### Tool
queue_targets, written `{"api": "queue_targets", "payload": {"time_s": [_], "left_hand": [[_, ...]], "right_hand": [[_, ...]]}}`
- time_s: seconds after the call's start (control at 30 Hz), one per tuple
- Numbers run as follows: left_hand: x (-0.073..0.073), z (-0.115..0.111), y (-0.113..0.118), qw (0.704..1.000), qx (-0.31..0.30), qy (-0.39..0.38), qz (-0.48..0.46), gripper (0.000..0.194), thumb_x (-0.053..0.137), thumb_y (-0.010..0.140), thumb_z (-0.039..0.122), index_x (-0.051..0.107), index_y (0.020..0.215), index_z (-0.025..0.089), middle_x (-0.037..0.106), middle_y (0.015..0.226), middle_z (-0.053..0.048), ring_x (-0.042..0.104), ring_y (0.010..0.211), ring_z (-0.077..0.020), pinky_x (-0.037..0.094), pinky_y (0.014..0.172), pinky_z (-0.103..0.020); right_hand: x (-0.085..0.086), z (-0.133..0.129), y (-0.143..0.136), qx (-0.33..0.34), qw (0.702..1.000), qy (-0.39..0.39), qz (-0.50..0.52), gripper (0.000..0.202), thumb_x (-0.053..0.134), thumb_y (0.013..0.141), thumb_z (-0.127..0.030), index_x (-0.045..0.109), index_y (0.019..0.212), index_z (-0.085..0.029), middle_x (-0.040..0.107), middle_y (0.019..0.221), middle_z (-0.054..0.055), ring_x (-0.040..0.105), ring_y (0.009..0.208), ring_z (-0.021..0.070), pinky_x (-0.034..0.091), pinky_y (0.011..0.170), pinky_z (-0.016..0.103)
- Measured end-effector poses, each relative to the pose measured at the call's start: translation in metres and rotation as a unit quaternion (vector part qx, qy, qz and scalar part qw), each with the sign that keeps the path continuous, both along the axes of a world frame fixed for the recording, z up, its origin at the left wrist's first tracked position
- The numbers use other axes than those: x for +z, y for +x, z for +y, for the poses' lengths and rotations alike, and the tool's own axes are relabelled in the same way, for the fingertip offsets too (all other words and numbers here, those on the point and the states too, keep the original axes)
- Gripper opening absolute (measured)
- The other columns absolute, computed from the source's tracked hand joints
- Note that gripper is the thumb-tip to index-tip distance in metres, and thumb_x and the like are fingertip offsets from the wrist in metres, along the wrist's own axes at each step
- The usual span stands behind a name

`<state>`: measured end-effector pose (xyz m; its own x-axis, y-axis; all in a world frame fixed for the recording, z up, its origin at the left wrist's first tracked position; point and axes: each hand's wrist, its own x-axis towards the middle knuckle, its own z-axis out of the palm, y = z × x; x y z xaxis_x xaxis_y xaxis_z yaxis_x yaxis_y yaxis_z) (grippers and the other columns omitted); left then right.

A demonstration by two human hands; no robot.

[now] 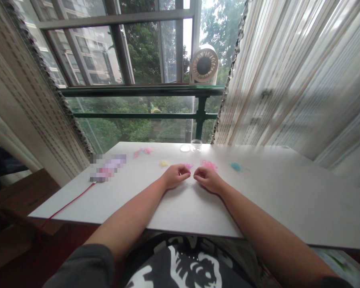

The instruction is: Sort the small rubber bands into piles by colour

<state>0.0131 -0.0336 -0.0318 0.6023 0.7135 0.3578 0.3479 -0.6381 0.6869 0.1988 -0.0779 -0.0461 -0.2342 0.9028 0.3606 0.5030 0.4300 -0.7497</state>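
Observation:
My left hand (177, 176) and my right hand (208, 179) face each other just above the white table (132, 204). The thumb and fingers of each are curled into a pinch. Whatever they may hold is too small to make out. Just beyond the fingertips lies a small purple pile (188, 165). A larger pink pile (208, 164) is partly behind my right hand. Left of these sits a yellow pile (164, 163), and to the right a teal pile (235, 166). Faint, pale small bits (190, 185) lie between my wrists. The piles look like tiny loose pieces.
A clear round tub (196, 145) stands near the back edge beside a whitish lid (185, 148). A pink and blue pile (143, 152) lies at the back left. On the left is a blurred-out device (108, 168) with a red cable (69, 204). A white fan (204, 64) is by the window.

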Motion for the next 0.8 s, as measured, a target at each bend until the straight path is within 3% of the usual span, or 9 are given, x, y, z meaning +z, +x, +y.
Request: {"api": "queue_targets", "payload": {"time_s": [0.1,0.2,0.33,0.43,0.53,0.8], "left_hand": [[0.000,0.002,-0.001,1.000,0.003,-0.002,0.001,0.023,0.058,0.074,0.033,0.066,0.081,0.012,0.063,0.069,-0.002,0.050,0.059,-0.0101,0.040,0.057,-0.021],[0.000,0.005,-0.003,1.000,0.009,-0.004,0.001,0.022,0.058,0.073,0.033,0.066,0.079,0.013,0.062,0.066,-0.001,0.049,0.058,-0.0102,0.039,0.055,-0.021],[0.004,0.008,-0.008,1.000,0.015,-0.006,0.007,0.024,0.056,0.074,0.036,0.064,0.078,0.014,0.062,0.067,-0.001,0.050,0.058,-0.0111,0.039,0.055,-0.022],[0.007,0.010,-0.011,0.999,0.033,-0.005,0.010,0.026,0.056,0.074,0.039,0.064,0.077,0.014,0.063,0.068,-0.001,0.052,0.060,-0.0122,0.040,0.056,-0.022],[0.009,0.011,-0.013,0.999,0.041,-0.005,0.010,0.028,0.056,0.073,0.041,0.064,0.077,0.014,0.064,0.069,-0.002,0.053,0.061,-0.0131,0.040,0.057,-0.023],[0.009,0.010,-0.014,0.999,0.034,-0.018,0.018,0.028,0.055,0.074,0.041,0.063,0.077,0.014,0.063,0.069,-0.002,0.053,0.063,-0.0135,0.040,0.059,-0.023]], "right_hand": [[0.006,0.005,0.014,-0.039,0.999,0.023,-0.023,0.010,0.056,0.069,-0.027,0.059,0.068,-0.017,0.047,0.051,-0.005,0.041,0.049,0.0093,0.032,0.048,0.021],[0.017,0.008,0.057,-0.143,0.987,0.055,-0.042,0.012,0.055,0.068,-0.028,0.060,0.068,-0.017,0.048,0.053,-0.004,0.041,0.050,0.0102,0.032,0.050,0.022],[0.025,-0.006,0.136,-0.337,0.936,0.087,-0.054,0.022,0.049,0.071,-0.033,0.062,0.071,-0.015,0.053,0.055,0.000,0.045,0.053,0.0140,0.034,0.053,0.026],[0.019,-0.021,0.174,-0.428,0.897,0.077,-0.070,0.023,0.050,0.068,-0.033,0.063,0.067,-0.015,0.055,0.053,0.003,0.048,0.052,0.0161,0.034,0.052,0.028],[0.008,-0.021,0.183,-0.449,0.887,0.061,-0.087,0.020,0.052,0.066,-0.031,0.065,0.064,-0.016,0.058,0.054,0.003,0.050,0.052,0.0161,0.035,0.052,0.027],[-0.003,-0.005,0.170,-0.431,0.897,0.051,-0.085,0.011,0.059,0.062,-0.027,0.069,0.061,-0.021,0.061,0.056,0.002,0.053,0.055,0.0159,0.038,0.057,0.027]]}}
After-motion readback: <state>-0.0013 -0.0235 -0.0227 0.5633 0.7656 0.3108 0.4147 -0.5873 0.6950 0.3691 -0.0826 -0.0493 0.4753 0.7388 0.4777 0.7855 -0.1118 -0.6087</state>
